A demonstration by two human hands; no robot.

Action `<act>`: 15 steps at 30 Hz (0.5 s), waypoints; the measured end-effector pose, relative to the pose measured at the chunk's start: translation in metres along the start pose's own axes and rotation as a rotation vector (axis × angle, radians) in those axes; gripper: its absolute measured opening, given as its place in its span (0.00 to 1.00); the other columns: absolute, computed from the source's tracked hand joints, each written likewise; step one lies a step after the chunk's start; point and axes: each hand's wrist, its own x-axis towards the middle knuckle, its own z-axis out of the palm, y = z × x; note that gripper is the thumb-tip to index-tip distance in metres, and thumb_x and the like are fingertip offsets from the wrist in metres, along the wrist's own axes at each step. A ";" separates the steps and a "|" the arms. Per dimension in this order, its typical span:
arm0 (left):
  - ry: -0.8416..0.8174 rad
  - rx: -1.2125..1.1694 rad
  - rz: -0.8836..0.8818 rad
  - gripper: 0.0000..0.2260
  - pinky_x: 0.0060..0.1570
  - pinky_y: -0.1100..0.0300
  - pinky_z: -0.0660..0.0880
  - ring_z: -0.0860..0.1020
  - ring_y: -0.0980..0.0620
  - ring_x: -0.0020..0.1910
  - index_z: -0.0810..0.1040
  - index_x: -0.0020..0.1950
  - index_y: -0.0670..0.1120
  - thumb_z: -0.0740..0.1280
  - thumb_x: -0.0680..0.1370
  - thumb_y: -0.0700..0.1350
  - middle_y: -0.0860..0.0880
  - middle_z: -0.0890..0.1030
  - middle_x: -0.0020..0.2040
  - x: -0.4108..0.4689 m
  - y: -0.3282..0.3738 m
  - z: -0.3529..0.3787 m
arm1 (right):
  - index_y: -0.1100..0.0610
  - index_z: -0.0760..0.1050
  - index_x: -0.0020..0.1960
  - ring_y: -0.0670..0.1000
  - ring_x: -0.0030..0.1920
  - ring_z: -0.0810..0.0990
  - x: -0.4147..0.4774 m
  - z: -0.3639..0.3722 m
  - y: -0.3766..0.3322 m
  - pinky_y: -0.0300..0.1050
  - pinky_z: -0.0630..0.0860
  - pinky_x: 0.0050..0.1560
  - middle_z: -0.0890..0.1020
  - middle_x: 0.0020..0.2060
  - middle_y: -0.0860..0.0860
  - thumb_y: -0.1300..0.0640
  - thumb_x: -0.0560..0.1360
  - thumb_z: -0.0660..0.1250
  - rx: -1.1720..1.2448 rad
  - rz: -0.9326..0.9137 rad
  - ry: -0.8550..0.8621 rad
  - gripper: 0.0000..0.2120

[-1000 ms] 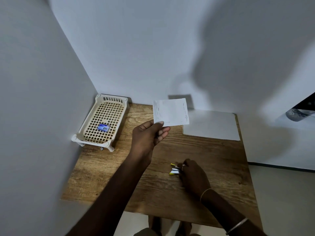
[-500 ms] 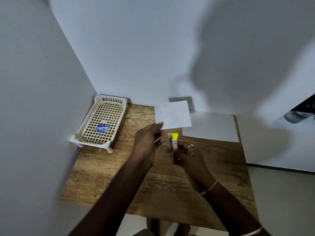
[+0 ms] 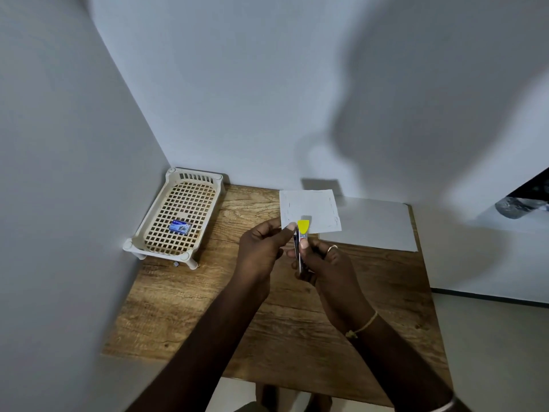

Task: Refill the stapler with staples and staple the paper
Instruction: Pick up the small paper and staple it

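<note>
My left hand (image 3: 261, 251) pinches the lower left corner of a small white folded paper (image 3: 312, 208), holding it upright above the wooden table (image 3: 208, 307). My right hand (image 3: 326, 269) grips a small stapler (image 3: 300, 242) with a yellow tip. The stapler's front end sits at the paper's bottom edge, right beside my left thumb. A small blue staple box (image 3: 179, 226) lies in the cream lattice basket (image 3: 151, 230) at the table's back left.
A larger white sheet (image 3: 377, 224) lies flat at the back right of the table. White walls close in on the left and behind. The table's right edge drops to a pale floor (image 3: 490, 352).
My right hand picked the stapler off the table and brought it up to the paper's lower edge. My left hand kept holding the paper, lowering it slightly.
</note>
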 end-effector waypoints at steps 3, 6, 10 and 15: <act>0.017 0.020 0.006 0.10 0.40 0.61 0.77 0.82 0.52 0.43 0.85 0.53 0.43 0.76 0.74 0.44 0.44 0.87 0.50 0.000 -0.001 -0.002 | 0.56 0.83 0.58 0.60 0.53 0.84 0.002 -0.001 0.001 0.48 0.78 0.46 0.87 0.47 0.57 0.49 0.76 0.70 0.025 0.004 0.015 0.15; 0.020 0.031 -0.025 0.10 0.46 0.55 0.74 0.82 0.52 0.43 0.85 0.52 0.43 0.77 0.73 0.45 0.43 0.87 0.49 0.000 -0.002 -0.004 | 0.57 0.83 0.57 0.57 0.46 0.84 0.004 -0.002 0.002 0.49 0.79 0.45 0.87 0.45 0.57 0.50 0.75 0.71 0.044 0.010 0.029 0.15; 0.006 0.031 -0.069 0.10 0.50 0.53 0.74 0.82 0.52 0.45 0.85 0.51 0.42 0.77 0.73 0.45 0.44 0.87 0.50 0.000 -0.003 -0.006 | 0.61 0.83 0.55 0.56 0.40 0.82 0.006 -0.003 0.002 0.45 0.80 0.40 0.85 0.40 0.59 0.59 0.78 0.69 0.106 0.020 0.031 0.08; -0.017 -0.021 -0.093 0.14 0.52 0.48 0.76 0.80 0.45 0.46 0.83 0.53 0.36 0.76 0.73 0.44 0.37 0.85 0.52 -0.001 -0.005 -0.006 | 0.65 0.83 0.52 0.56 0.39 0.84 0.005 -0.001 0.004 0.45 0.81 0.39 0.85 0.38 0.60 0.61 0.78 0.69 0.086 -0.007 0.071 0.08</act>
